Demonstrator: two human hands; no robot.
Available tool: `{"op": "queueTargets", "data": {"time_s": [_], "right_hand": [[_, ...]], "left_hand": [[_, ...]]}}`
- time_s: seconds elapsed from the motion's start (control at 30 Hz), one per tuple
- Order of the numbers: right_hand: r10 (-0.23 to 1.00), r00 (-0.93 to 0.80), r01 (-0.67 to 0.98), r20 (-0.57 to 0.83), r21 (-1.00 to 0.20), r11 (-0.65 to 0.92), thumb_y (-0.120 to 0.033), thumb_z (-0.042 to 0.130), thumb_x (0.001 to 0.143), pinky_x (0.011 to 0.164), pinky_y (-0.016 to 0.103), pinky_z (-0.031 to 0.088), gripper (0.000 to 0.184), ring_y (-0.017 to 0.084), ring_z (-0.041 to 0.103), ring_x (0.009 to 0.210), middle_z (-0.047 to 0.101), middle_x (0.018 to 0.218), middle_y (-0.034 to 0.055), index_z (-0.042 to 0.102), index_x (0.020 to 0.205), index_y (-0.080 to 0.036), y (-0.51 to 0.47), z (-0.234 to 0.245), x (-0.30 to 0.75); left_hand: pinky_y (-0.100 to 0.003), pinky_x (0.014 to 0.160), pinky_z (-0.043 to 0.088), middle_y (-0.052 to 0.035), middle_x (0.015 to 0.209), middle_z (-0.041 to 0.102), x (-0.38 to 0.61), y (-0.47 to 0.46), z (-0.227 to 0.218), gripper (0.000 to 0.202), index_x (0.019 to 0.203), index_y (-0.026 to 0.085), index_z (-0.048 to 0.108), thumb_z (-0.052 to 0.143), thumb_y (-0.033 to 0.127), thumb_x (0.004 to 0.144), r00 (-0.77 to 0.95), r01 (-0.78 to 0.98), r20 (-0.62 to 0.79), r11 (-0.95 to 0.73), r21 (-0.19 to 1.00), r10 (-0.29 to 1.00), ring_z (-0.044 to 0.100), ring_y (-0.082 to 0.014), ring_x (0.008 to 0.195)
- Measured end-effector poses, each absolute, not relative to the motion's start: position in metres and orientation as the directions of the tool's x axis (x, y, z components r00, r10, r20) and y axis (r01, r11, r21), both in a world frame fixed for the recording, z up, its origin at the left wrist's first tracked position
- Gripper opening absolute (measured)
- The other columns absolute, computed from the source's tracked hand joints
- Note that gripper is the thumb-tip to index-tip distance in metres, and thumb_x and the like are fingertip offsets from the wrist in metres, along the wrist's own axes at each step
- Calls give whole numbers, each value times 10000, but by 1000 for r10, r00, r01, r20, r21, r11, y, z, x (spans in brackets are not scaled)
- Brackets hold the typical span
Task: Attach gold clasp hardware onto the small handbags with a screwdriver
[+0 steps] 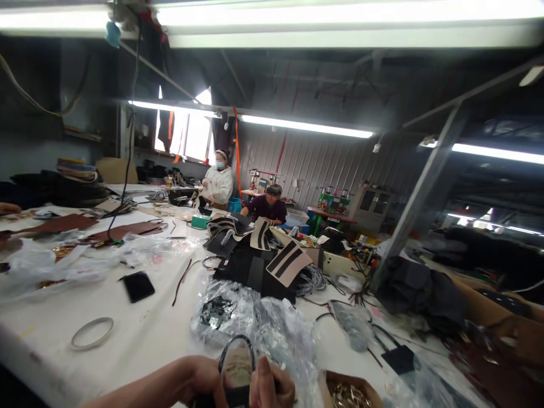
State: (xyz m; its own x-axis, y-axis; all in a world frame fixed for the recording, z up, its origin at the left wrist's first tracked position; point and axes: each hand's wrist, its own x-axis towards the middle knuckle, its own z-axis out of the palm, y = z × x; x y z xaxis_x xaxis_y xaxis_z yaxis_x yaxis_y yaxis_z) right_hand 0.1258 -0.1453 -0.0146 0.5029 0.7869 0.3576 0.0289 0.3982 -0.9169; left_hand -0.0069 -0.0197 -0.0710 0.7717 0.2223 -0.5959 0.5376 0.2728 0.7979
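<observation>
- The small black piece with an arched dark handle (238, 396) is held low at the front edge of the view, its lower part cut off; crumpled beige material (237, 368) is seen beneath the arch.
- Its left side is gripped by the left hand (204, 377), fingers bent closely around it; its right side is gripped by the right hand (272, 385), fingers curled and thumb raised.
- To the right, an open brown cardboard box (324, 390) is filled with brass-coloured metal fittings (349, 395).
- Just beyond the hands, crumpled clear plastic sheeting (272, 323) is spread on the white table (157, 340).
- To the left, a pale round ring (88, 346) and a flat black rectangle (139, 287) are laid.
- Farther back, beige panels with black stripes (289, 264) are piled on black sheets (242, 266).
- Beyond these, a person in a white top (220, 186) and a person in a dark purple top (266, 211) are seen.
</observation>
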Motion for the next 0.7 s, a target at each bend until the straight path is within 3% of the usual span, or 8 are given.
{"op": "queueTargets", "data": {"time_s": [0.13,0.3,0.5,0.7], "right_hand": [[766,510,94,390,-911,401,-728,628,1007,405,327,231,772,176,387,332,406,375,1,404,424,-274,-150,-14,127],[766,462,135,447,-889,438,-687,656,1025,428,327,278,743,159,392,364,417,392,-14,415,460,-270,-156,-14,130],[768,468,70,437,-885,461,-643,635,1072,448,282,284,723,113,390,400,414,412,-25,455,498,-243,-156,-24,129],[784,462,21,415,-889,458,-636,625,1081,443,275,276,719,104,373,397,411,416,-29,451,506,-241,-154,-25,130]], "left_hand": [[-351,251,428,-2,549,690,-7,-29,-59,307,609,383,817,886,285,327,775,517,-572,251,818,269,536,-251,332],[-332,306,455,3,606,735,-7,-35,-49,264,606,329,788,919,259,388,818,429,-495,262,865,293,564,-234,365],[-290,438,543,-39,725,798,-10,-35,-60,360,706,236,834,844,94,375,632,535,-649,367,761,424,655,-216,512],[-283,483,591,-59,801,823,-11,-34,-60,392,728,234,864,858,81,368,615,540,-658,377,753,434,700,-222,605]]}}
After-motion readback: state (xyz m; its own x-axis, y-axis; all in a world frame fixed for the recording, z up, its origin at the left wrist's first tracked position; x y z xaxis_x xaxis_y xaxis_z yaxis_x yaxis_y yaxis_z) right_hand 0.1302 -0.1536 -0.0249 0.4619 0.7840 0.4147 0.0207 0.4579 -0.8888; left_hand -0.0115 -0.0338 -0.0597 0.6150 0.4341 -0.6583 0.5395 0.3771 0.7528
